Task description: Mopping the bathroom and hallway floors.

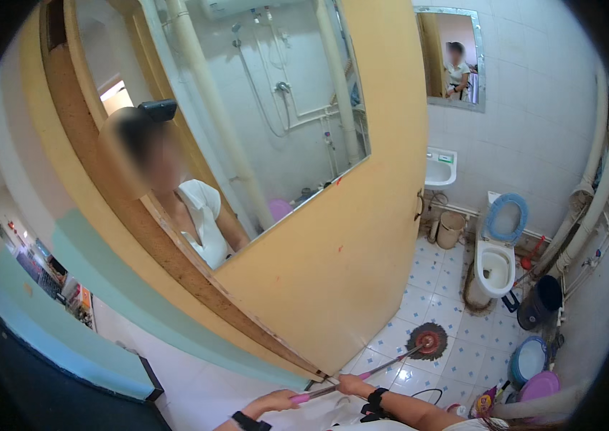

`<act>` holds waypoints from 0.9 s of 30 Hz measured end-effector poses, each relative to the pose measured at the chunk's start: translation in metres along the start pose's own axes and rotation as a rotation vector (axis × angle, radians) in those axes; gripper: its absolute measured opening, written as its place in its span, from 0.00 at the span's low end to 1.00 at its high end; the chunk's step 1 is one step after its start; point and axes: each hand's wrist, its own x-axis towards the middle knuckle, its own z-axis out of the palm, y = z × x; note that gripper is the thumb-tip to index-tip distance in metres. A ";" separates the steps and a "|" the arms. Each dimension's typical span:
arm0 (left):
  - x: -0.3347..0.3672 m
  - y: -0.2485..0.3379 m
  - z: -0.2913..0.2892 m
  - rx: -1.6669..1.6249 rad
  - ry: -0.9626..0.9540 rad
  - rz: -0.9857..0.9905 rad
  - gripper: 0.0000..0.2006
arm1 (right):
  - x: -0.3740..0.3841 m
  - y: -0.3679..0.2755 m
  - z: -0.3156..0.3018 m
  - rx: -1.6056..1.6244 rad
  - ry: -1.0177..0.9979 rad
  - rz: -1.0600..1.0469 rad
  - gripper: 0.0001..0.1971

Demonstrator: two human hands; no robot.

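A round mop [439, 350] with a grey fringe and a reddish centre rests on the tiled bathroom floor [462, 327]. Its long pink-and-silver handle slants from there toward me at the lower middle. My left hand [274, 402] is closed around the pink upper end of that handle. Further down the shaft, my right hand [352, 386] grips it too. Both wrists wear black straps. The mop head lies in front of the toilet [495, 269], apart from it, to the right of the open door's lower edge.
A yellow door [319, 287] with a large mirror [297, 86] stands at left. Beyond the mop are a washbasin [439, 172], a beige bin [451, 231] and a dark bucket [538, 302]. Basins, one blue-rimmed [529, 359] and one pink [540, 386], sit along the right wall near pipes.
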 end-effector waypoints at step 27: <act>0.211 0.049 0.175 0.754 0.088 0.190 0.16 | 0.044 0.228 -0.053 -0.677 0.543 -0.219 0.08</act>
